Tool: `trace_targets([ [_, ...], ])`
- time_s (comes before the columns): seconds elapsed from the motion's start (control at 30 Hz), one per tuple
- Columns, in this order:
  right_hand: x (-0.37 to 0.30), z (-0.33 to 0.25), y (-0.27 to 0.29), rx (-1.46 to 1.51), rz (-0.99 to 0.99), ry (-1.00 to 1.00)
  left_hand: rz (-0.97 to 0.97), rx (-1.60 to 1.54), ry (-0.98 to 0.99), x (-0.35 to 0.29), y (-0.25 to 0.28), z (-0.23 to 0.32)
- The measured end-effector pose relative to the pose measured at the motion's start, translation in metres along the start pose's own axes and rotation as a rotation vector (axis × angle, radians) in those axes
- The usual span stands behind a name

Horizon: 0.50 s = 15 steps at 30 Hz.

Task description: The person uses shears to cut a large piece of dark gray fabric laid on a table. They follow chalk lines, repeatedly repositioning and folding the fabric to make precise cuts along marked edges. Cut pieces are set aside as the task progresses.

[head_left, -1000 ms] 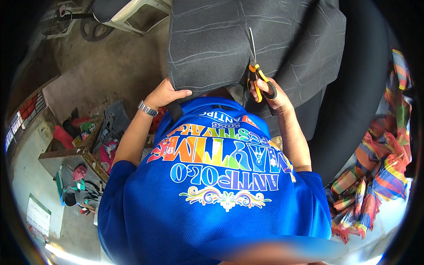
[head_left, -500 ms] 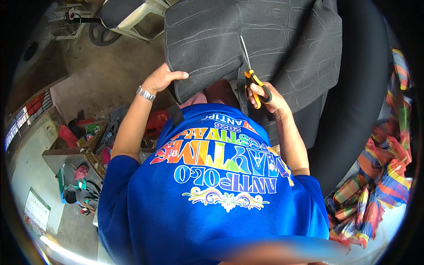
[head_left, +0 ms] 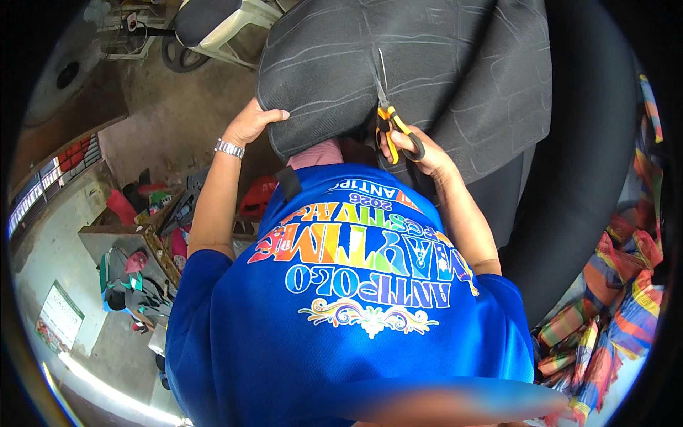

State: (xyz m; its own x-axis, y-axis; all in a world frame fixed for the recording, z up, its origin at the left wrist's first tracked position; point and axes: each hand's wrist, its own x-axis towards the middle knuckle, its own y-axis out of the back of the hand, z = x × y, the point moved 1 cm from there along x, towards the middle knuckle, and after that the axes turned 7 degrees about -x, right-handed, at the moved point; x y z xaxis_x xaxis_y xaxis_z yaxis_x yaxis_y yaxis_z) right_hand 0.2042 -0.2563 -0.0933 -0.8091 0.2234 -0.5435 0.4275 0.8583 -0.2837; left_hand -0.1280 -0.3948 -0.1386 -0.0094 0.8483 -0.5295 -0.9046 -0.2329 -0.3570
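A large sheet of dark grey fabric (head_left: 327, 64) with pale drawn lines spreads across my lap and beyond. My left hand (head_left: 250, 122) pinches its left edge, thumb on top and the other fingers hidden beneath. In my right hand (head_left: 421, 151) is a pair of scissors (head_left: 385, 110) with yellow and black handles. Their blades point away from me, one lying visibly over the fabric at the upper end of a slit. Below the blades the cut edges stand apart, with the left part raised by my left hand.
A thick black padded roll (head_left: 580, 142) curves along the right. Past it lies a heap of plaid, brightly coloured material (head_left: 626, 292). At the upper left stands a pale plastic chair (head_left: 235, 32) near a black wheel (head_left: 183, 57). Bags (head_left: 128, 288) and loose cloths lie at left.
The scissors and my right hand have shifted slightly left and nearer me in the view. My left hand still holds the fabric edge, having moved a little left.
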Motion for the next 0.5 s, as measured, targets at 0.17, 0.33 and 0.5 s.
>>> trace_targets([
  [0.17,0.014,-0.014,0.004,0.019,0.053,-0.007,-0.003,0.046,-0.022,0.002,-0.005,0.01],
  [0.33,0.005,-0.019,-0.007,0.126,0.162,-0.101,-0.025,0.119,0.003,-0.001,-0.008,0.022],
  [0.5,-0.002,-0.02,-0.019,0.193,0.147,-0.03,-0.033,-0.023,-0.088,0.0,-0.016,0.029],
])
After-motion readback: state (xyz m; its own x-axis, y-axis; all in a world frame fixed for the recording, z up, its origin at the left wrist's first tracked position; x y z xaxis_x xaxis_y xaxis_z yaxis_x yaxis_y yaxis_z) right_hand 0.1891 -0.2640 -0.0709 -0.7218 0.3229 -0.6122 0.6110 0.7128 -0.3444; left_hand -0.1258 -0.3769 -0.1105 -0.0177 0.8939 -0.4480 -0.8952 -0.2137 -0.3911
